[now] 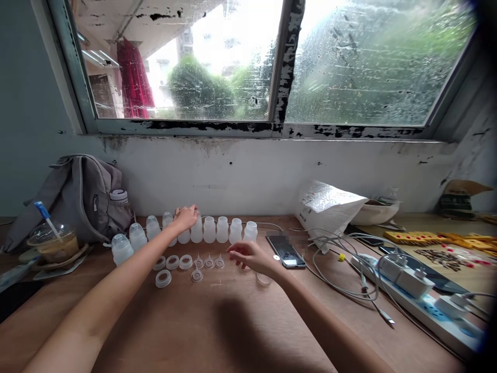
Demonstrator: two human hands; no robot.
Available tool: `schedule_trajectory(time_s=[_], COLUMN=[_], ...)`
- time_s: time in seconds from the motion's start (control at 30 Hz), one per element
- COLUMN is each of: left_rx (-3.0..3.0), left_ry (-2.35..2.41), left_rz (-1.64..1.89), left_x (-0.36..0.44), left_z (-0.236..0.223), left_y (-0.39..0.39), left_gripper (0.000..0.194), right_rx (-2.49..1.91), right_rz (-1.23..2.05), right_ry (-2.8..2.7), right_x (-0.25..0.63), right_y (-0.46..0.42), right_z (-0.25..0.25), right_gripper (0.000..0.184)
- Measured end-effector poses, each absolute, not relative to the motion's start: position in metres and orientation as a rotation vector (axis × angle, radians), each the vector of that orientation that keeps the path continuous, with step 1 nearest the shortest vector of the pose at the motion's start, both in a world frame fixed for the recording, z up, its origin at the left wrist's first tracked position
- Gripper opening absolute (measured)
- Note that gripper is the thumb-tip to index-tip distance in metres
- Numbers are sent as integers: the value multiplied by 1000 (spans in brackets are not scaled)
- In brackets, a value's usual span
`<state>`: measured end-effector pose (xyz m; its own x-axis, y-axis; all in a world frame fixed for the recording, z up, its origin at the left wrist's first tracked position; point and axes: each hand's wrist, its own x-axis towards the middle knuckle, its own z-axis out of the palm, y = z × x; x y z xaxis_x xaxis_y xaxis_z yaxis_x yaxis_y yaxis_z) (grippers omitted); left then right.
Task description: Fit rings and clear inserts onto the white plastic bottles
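A curved row of small frosted plastic bottles [209, 229] stands near the wall; those at its left end, such as one bottle [137, 237], have domed clear tops. My left hand [185, 217] reaches across to the row, with bent fingers closed at the top of a bottle [196, 231]; the exact grip is partly hidden. Above the table, in front of the right-hand bottles, my right hand [248, 256] is open with fingers loosely bent and nothing visible in them. White rings [163, 278] and clear teat-like pieces [209, 261] lie between the arms. Partly behind my right wrist is a clear round piece [263, 278].
On the right lie a phone [287, 252], tangled white cables [337, 280] and a power strip [419, 295]. A silver-white bag [326, 207] stands by the wall. To the left are a grey backpack [83, 202] and a drink cup with a straw [54, 243].
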<state>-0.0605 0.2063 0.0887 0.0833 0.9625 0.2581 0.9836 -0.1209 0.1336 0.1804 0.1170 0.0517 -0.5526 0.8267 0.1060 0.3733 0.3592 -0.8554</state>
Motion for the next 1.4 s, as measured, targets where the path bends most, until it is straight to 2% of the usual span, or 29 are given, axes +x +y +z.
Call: schedule_trajectory(time_s=[0.2,0.33,0.47,0.7,0.87,1.13,1.4], left_rx=[-2246,-2139,-2083,-2271,-2384,-2437,-2678], left_ry=[-2006,-1920,-1890,-2245,-2251,-2193,-1993], left_rz=[-469,-549,-473,107,325,221,-57], left_x=[-62,-62,-71,-103,-108,-116,-64], left_z=[86,83,69,51,56,45,80], left_y=[205,185,135,71,74,80,83], left_gripper=[36,42,34,41,42,32,34], right_rx=[-1094,-1143,-1179,-1148,-1209,-1291,-1247], right_rz=[1002,687,469,336,317,156,-75], right_ry=[-2119,-2133,-2131,-2200,-2167,-2221,-2268], right_x=[171,161,155,148,148,148,147], right_y=[116,117,122,119,122,126,120], right_z=[41,22,-9,-40,-41,-39,-35], right_gripper=[31,25,25,33,20,15,14])
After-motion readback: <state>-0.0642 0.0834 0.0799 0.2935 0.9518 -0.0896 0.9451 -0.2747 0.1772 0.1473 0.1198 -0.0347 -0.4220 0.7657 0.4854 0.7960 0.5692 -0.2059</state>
